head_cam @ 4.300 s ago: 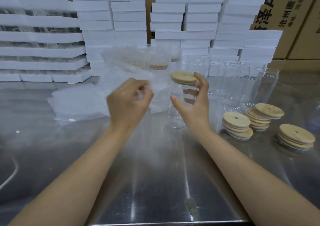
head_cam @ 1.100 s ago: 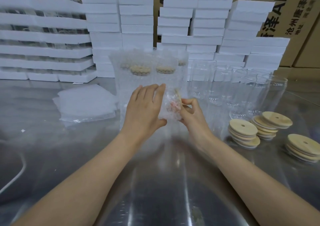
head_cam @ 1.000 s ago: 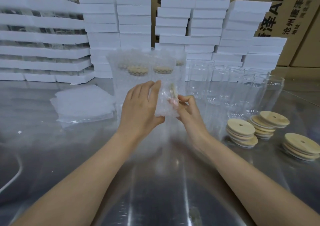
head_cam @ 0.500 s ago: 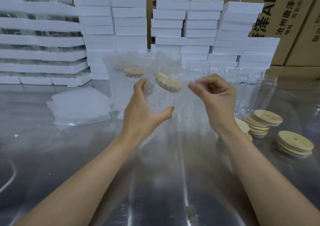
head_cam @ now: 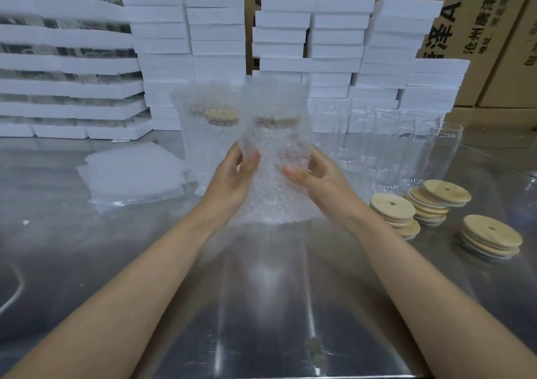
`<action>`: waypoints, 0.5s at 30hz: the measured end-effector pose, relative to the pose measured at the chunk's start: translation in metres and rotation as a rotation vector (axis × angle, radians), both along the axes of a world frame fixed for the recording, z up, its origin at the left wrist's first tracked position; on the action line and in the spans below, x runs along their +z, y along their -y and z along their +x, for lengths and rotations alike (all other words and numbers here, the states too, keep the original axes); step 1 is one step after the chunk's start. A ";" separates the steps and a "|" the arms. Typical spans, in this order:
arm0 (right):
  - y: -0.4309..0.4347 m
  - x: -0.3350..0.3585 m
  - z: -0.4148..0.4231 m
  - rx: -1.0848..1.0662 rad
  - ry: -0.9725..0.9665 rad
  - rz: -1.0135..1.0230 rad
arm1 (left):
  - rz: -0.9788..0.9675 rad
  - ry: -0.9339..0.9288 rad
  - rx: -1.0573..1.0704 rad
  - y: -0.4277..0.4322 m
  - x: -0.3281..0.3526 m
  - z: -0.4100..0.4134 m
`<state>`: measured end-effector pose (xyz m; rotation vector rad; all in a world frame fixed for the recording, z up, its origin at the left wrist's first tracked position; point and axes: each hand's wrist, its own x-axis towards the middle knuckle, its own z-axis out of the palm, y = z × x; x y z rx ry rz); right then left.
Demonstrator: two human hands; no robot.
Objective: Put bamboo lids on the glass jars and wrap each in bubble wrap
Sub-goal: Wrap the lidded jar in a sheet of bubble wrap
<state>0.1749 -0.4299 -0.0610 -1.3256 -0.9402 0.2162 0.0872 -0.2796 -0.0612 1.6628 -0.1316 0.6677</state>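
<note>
At ten o'clock a flat stack of bubble wrap (head_cam: 133,172) lies on the surface (head_cam: 261,306), and at eleven o'clock stands a finished wrapped jar (head_cam: 209,134). At twelve, the left hand (head_cam: 232,178) has its grip curled round the left side of the lidded jar (head_cam: 276,152) inside its bubble sleeve, thumb on the front; the right hand (head_cam: 316,178) holds the opposite side the same way (whether the sleeve's bottom edge touches the surface I cannot tell). The bamboo lid (head_cam: 277,122) shows through the wrap near the top, so I judge the wrapping step nearly done. Next calls for closing the loose wrap and standing this jar by the one at eleven, then reaching for the bare glass jars (head_cam: 392,146) at one o'clock and the lid stacks (head_cam: 392,213) at three.
</note>
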 end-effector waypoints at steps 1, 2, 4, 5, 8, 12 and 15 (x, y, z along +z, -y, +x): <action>0.001 -0.001 0.002 -0.029 -0.005 0.026 | 0.021 0.012 0.028 -0.002 -0.001 0.001; 0.002 -0.003 0.005 -0.048 -0.007 0.037 | 0.028 0.017 0.045 -0.004 -0.002 0.002; 0.003 -0.007 0.008 -0.071 -0.011 0.015 | 0.024 0.012 0.068 -0.008 -0.006 0.005; 0.003 -0.009 0.009 -0.074 -0.016 -0.002 | 0.010 0.010 0.071 -0.009 -0.009 0.006; 0.003 -0.013 0.012 -0.119 -0.046 -0.021 | -0.037 -0.011 0.059 -0.016 -0.015 0.010; 0.003 -0.013 0.014 -0.159 -0.080 -0.030 | -0.100 -0.040 0.104 -0.023 -0.017 0.012; 0.000 -0.010 0.017 -0.168 -0.199 0.006 | -0.134 -0.062 0.192 -0.028 -0.019 0.014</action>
